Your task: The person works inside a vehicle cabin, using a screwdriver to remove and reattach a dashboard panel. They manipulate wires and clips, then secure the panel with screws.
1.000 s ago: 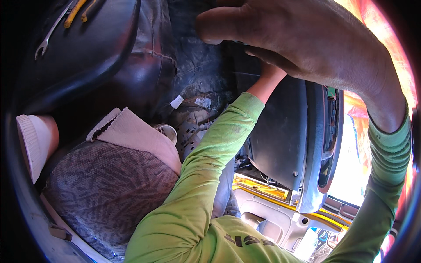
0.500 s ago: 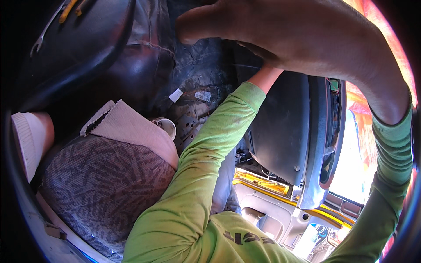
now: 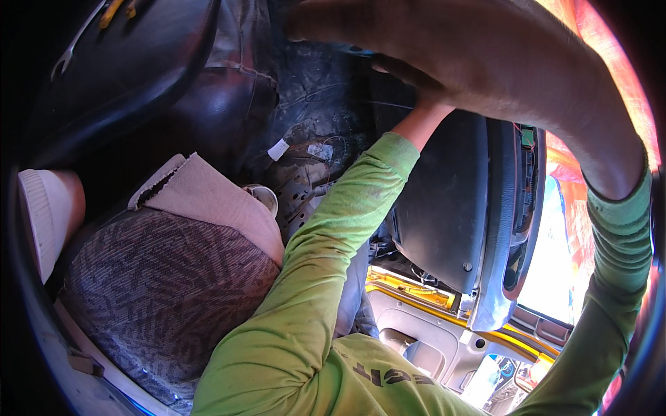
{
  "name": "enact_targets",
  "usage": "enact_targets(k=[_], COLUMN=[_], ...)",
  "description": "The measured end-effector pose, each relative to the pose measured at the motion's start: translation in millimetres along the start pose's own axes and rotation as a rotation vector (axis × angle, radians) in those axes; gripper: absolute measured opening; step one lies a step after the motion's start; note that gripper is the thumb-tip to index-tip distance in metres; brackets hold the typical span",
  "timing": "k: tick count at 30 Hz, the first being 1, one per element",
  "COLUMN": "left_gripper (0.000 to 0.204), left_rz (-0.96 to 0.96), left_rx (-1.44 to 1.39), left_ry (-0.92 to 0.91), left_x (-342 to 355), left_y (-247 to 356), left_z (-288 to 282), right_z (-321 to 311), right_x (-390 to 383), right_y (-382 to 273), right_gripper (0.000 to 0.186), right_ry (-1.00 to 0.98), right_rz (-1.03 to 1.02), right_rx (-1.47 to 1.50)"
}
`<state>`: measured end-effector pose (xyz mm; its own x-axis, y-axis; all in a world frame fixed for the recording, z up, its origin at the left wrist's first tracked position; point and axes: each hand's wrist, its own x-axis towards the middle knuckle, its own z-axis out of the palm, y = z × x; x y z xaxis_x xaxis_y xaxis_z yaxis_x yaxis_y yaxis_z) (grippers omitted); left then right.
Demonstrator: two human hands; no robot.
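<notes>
My right arm in a green sleeve bends up along the right rim. My right hand (image 3: 423, 52) reaches across the top, very close to view, with its fingers pointing left. The fingers look curled, but they are dark and partly cut off. A small bluish bit shows below them and I cannot make it out. My left forearm stretches up from the lower middle. Only the wrist of my left hand (image 3: 430, 118) shows, and its fingers are hidden behind the right hand. Both hands are above a dark dashboard panel (image 3: 440, 201) in a vehicle cabin.
A patterned seat (image 3: 170, 284) fills the lower left, with beige cloth (image 3: 208, 191) over it. A wrench (image 3: 64, 64) and yellow handles (image 3: 111, 12) lie on black upholstery (image 3: 139, 69). Loose wires and white tags (image 3: 278, 150) lie on the floor. A door panel (image 3: 409, 322) stands lower right.
My right hand has shifted slightly upward, its fingertips nearing the top edge. The bluish bit below its fingers has come into sight. My left arm has barely moved.
</notes>
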<state>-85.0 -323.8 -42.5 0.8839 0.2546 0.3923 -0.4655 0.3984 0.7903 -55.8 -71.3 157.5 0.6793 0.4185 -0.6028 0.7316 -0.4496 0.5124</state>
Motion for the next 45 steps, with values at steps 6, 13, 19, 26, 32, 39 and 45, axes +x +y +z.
enact_targets(k=[6,13,19,26,32,39,45], left_gripper=[0.067,0.07,0.061,0.039,0.021,0.018,0.017], left_rz=[-0.22,-0.027,0.129,-0.31,-0.471,-0.259,-0.246], left_rx=[-0.367,-0.157,0.133,0.125,-0.139,-0.076,-0.06], left_ry=[-0.52,-0.369,-0.246,-0.413,-0.411,-0.176,-0.098], left_x=[25,24,16,-9,-58,-69,-53], left_y=[5,20,24,51,61,48,69], left_z=[-53,-68,-74,-82,-52,-63,-78], right_z=[0,-5,-6,19,73,57,64], right_x=[-3,-31,-42,-52,-83,-114,-145], right_y=[3,-15,-15,5,20,4,-15], right_gripper=[0.032,0.033,0.033,0.031,0.029,0.038,0.046], right_ry=[-0.036,0.223,0.259,0.133,0.39,0.539,0.903], right_rz=[0.023,-0.051,-0.067,0.019,-0.018,0.107,0.322], right_rx=[0.01,0.006,0.008,0.068,-0.013,0.202,0.351])
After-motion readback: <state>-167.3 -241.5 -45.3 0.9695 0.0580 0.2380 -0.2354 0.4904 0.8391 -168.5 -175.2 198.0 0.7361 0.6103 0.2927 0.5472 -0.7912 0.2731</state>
